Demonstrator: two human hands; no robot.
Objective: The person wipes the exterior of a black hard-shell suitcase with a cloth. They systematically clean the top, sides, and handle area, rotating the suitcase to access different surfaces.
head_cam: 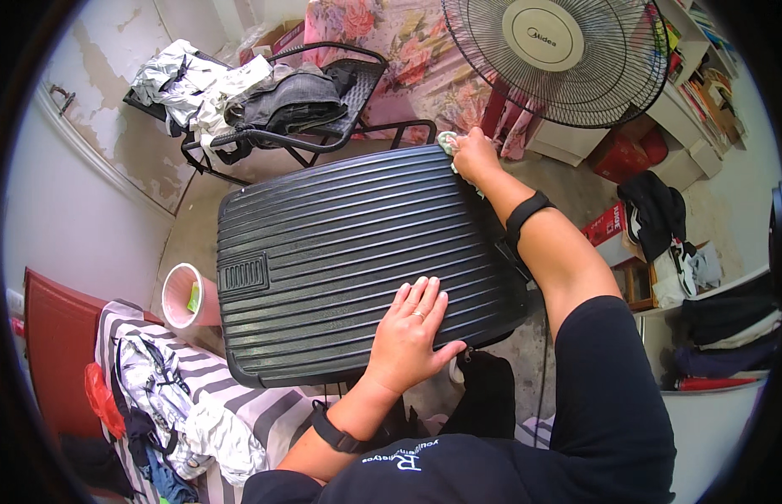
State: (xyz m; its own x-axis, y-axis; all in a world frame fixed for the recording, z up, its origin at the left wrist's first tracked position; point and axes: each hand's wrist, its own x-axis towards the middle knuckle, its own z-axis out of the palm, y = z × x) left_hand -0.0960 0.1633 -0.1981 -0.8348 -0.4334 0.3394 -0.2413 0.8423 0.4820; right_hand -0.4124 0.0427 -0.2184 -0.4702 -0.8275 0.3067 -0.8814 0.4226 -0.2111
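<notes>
A black ribbed hard-shell suitcase [340, 252] lies flat before me, its broad face up. My left hand [413, 334] rests palm down on the ribs near the close edge, fingers spread, a ring on one finger. At the far right corner of the case, my right hand [476, 154] grips a light green and white cloth [448, 143] against the edge. Part of the cloth is hidden behind the fingers. A raised grille-like panel [245, 274] shows on the left side of the shell.
Beyond the case stands a black metal-framed chair [359, 94] piled with clothes [284, 101]. A Midea fan [548, 57] is at far right. A pink wastebasket [188, 296] touches or nearly touches the case's left side. Nearby is a bed with a striped sheet [271, 416]. Shelves [712, 387] are at right.
</notes>
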